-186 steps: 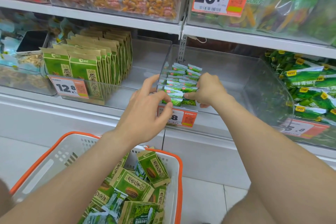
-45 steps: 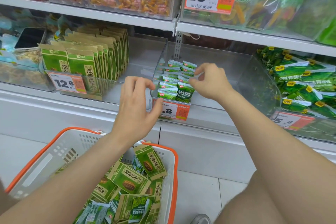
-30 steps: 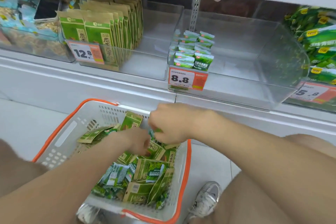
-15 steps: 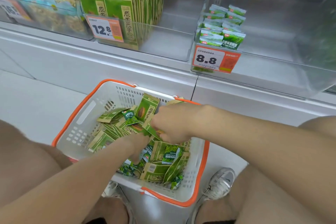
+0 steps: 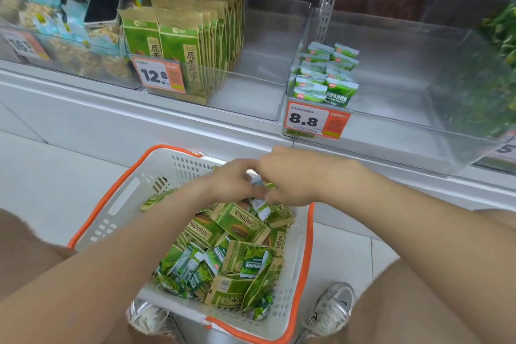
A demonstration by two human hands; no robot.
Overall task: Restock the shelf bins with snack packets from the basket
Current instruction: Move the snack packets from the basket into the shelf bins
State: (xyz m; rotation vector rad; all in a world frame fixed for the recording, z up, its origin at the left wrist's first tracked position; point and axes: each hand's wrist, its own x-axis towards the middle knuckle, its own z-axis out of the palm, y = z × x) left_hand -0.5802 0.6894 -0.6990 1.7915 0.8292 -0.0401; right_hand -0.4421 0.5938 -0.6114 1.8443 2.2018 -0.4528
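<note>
Reaching into the basket with both hands, which meet over its far end, touching each other. Left hand is knuckles up with fingers curled toward the right hand; blurred, cannot tell if it holds anything. Right hand is palm down with fingers curled downward. A few small white-green packets poke out just under it, but cannot tell if they are gripped or only touched.

The basket is white with an orange rim and sits on the floor tiles between the person's knees, just near of the shelf base. It is loaded with mixed snack packets: larger green-and-kraft pouches toward the far and right side, small green pea packets heaped at the near left.

On the shelf, the clear middle bin carries an 8.8 price tag and has two short rows of small green packets at its left front. To its left, another clear bin with a 12.8 tag holds upright tall kraft pouches packed on its left side. A phone lies on the snacks in the far-left bin. Green packs show at the right edge. Two grey sneakers sit on either side of the basket's near end.
</note>
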